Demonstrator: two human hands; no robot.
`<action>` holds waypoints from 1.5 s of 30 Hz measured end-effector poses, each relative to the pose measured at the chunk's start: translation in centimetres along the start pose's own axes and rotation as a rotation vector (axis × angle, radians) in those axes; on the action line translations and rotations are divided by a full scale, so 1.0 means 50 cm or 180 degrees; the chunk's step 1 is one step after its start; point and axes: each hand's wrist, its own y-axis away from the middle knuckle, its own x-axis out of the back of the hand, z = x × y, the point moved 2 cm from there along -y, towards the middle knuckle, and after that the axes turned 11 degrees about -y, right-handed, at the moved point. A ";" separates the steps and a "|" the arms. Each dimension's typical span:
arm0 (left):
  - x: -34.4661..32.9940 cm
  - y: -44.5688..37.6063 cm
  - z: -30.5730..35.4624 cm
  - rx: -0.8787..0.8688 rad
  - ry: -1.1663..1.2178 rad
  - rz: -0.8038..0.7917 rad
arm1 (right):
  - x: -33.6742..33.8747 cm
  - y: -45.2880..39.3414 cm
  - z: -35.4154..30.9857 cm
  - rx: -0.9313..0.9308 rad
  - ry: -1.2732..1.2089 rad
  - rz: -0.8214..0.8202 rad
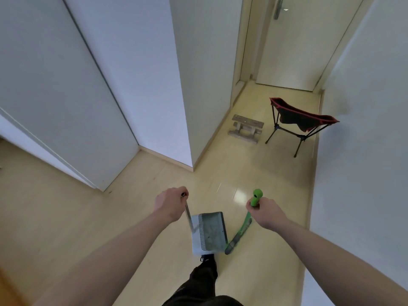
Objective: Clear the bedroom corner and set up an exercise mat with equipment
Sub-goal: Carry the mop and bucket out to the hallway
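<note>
Head view: the left hand [171, 203] is curled round the top of a thin metal handle, from which a grey long-handled dustpan [208, 233] hangs low over the pale wood floor [66, 213], just ahead of a dark shoe [208, 259]. The right hand [266, 214] is wrapped round the green grip of a broom [239, 233], just below its rounded green cap; the shaft slants down and leftward to a dark head that sits close beside the pan's right edge. Whether the broom head touches the floor cannot be told.

Ahead, in the narrow hallway, a small wooden stool [246, 129] stands next to the wall corner, and a folding camp chair [302, 120] with a dark seat and red trim stands just right of it, in front of a closed door [293, 45]. No mat or exercise equipment is in sight.

Both tools look light and stiff. The pan probably pivots on its handle, so it is likely to swing; holding the handle at the top, as now, should keep the tray level and whatever is in it from tipping out. The broom's foam-like grip should not slip, though a long shaft needs care near walls and chair legs
</note>
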 end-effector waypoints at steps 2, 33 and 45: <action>0.002 -0.082 0.026 -0.0032 0.0006 -0.0008 | 0.033 -0.070 -0.003 -0.0084 0.0016 0.0050; 0.097 -0.952 0.367 0.0800 0.0222 -0.0194 | 0.451 -0.966 -0.118 0.0219 0.0189 -0.0628; 0.048 -1.227 0.352 0.0771 0.0149 -0.0417 | 0.453 -1.251 -0.216 0.0141 0.0504 -0.0821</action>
